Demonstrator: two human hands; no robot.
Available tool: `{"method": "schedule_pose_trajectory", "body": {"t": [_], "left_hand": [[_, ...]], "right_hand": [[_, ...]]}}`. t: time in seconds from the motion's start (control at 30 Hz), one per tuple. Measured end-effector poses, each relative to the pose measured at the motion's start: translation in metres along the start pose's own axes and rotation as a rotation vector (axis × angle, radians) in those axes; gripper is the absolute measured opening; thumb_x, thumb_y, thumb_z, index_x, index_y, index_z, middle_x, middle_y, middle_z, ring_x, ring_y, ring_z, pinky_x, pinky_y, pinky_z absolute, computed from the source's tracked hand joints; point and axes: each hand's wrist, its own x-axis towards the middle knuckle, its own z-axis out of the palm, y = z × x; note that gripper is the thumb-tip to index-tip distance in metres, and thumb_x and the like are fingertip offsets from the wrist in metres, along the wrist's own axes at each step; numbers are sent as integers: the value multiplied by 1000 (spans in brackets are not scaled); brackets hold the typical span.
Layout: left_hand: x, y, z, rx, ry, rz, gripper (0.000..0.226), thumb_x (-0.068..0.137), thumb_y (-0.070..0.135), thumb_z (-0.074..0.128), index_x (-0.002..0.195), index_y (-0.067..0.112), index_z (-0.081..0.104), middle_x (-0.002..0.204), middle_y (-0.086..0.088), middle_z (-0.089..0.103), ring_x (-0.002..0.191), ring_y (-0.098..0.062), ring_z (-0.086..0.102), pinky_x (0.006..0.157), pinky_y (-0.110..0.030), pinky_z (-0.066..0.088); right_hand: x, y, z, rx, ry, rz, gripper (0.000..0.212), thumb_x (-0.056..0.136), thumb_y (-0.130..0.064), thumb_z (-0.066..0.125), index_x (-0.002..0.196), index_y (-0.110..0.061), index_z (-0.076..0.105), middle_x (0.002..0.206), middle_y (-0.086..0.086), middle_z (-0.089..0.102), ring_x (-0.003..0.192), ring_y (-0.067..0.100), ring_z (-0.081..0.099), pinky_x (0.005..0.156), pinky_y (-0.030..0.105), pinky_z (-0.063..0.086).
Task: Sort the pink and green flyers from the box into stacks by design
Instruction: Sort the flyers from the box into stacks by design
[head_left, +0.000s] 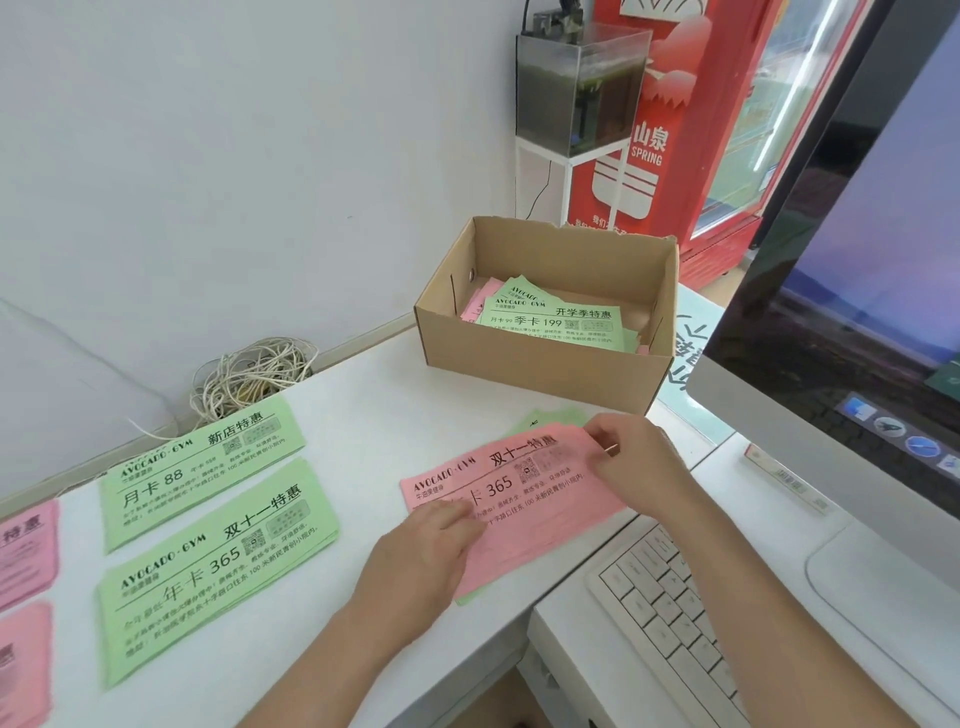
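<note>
Pale wall behind, white worktop below, monitor and keyboard crowding the three-to-five o'clock side. At twelve o'clock, the cardboard box, set back yet within reach, with unsorted flyers inside: green on top, pink edges beneath. At nine o'clock, the far green stack and the near green stack, just beside each other without overlap, headlines facing the sitter for quick matching. At eight o'clock, two pink stacks, cut off by the frame edge. One place per design, hence the gaps between piles.

At five o'clock, at the worktop's near edge, a pink bundle, with a green flyer peeking from under its far side. Steadies the bundle's near-left end with the left hand, fingers curled over the paper, thumb probably tucked beneath, though hidden. Pinches the far-right corner of the top sheet with the right hand, fingers bent tight. Reads as a grip for peeling one flyer free while bracing the rest against sliding. Points to mid-sort: box not yet emptied, bundle not yet dealt onto its piles.
</note>
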Motion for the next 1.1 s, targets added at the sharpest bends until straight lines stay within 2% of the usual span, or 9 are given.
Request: {"method": "schedule_pose_trajectory", "body": {"t": [0.1, 0.17, 0.27, 0.37, 0.5, 0.63, 0.87, 1.0, 1.1], "left_hand": [[-2, 9, -12, -65, 186, -222, 73, 73, 18, 74, 136, 25, 37, 144, -3, 39, 127, -25, 39, 103, -39, 39], [-5, 14, -33, -250, 365, -427, 83, 71, 22, 79, 140, 29, 34, 146, 8, 34, 131, -12, 28, 108, -29, 25], [-23, 12, -59, -612, 324, -649, 55, 72, 18, 80, 115, 45, 58, 120, 24, 57, 112, 1, 51, 95, -22, 40], [-54, 18, -85, -871, 264, -695, 30, 77, 2, 74, 73, 32, 74, 80, 10, 73, 77, -4, 67, 69, -11, 48], [-106, 20, -111, -863, 451, -793, 34, 76, -5, 70, 67, 27, 74, 73, 12, 73, 70, 3, 65, 64, -4, 43], [-164, 10, -124, -678, 600, -830, 37, 75, -3, 72, 70, 34, 73, 73, 21, 70, 74, 5, 65, 70, -4, 43], [-224, -28, -98, -635, 609, -897, 33, 77, 0, 73, 84, 32, 67, 87, 20, 69, 86, 3, 64, 80, -11, 44], [-228, -46, -86, -730, 639, -911, 37, 74, -9, 69, 86, 26, 65, 85, 13, 70, 86, -3, 65, 79, -18, 48], [-229, -53, -83, -775, 646, -927, 30, 75, -7, 68, 81, 22, 65, 81, 11, 70, 80, -6, 65, 74, -18, 48]], "right_hand": [[-13, 4, -4, 99, 23, -67, 28, 86, -6, 58, 70, -28, 63, 75, -11, 68, 76, 15, 65, 68, 32, 52], [-22, 6, -8, 184, 22, -87, 34, 83, 3, 61, 70, -29, 65, 77, -8, 70, 79, 18, 66, 74, 36, 52], [-38, -4, -14, 276, -17, -149, 43, 80, 13, 58, 69, -28, 66, 80, -4, 72, 83, 23, 66, 80, 43, 52], [-53, -27, -11, 346, -99, -236, 45, 81, 18, 57, 68, -25, 65, 79, 2, 71, 79, 22, 66, 76, 41, 50], [-68, -60, 19, 397, -204, -315, 35, 84, 11, 61, 71, -21, 64, 76, 8, 69, 72, 26, 62, 69, 35, 44], [-89, -88, 73, 448, -249, -334, 24, 86, 7, 60, 77, -15, 62, 77, 7, 66, 69, 15, 59, 61, 28, 42], [-120, -102, 163, 368, -222, -299, 39, 87, 2, 59, 111, -29, 57, 85, -4, 70, 84, 10, 65, 75, 18, 49], [-125, -110, 182, 278, -106, -316, 44, 88, -2, 60, 121, -29, 52, 80, 2, 65, 83, 13, 61, 64, 7, 41], [-129, -116, 188, 332, -31, -290, 46, 88, 2, 56, 121, -29, 50, 81, 5, 64, 80, 14, 59, 66, 13, 40]]}}
